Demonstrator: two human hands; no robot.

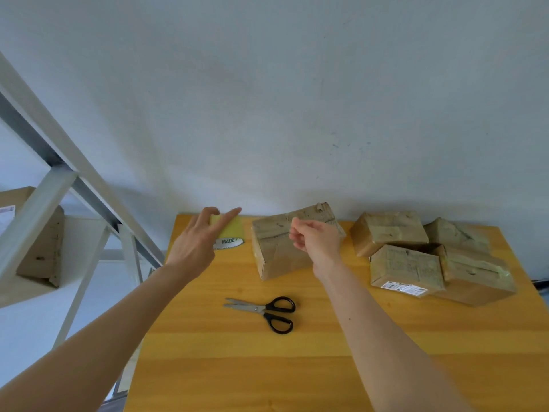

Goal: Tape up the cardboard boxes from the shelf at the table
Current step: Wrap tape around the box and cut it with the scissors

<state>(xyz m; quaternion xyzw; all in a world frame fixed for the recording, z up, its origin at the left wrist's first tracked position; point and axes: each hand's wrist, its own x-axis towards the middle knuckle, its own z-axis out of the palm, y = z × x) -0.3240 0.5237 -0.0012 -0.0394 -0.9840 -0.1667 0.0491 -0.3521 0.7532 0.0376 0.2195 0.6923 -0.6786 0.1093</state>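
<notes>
At the back of the yellow table [297,367], close to the wall [297,99], sits a brown cardboard box [276,251]. It lies flat and looks a bit crumpled. Just left of this box, the left hand [196,242] holds a tape roll [230,230]. The roll is yellow-green, and its white middle says "MADE IN". One finger lies straight across the roll and the thumb is curled behind it. The right hand [315,239] is up in front of the box, over its right half. Its fingers are curled and the tips are pressed together like a pinch, but I cannot tell if anything is between them. In front of the box, nearer the person, lie scissors [264,310] with black handles. Their blades are a little open and point left. Right of the box, a small way off, is a pile of boxes [407,263], four of them. They touch each other, and one has a white label on its side. Far left of the box, off the table, stands a white shelf [38,209]. A last box [44,251] sits on it.
</notes>
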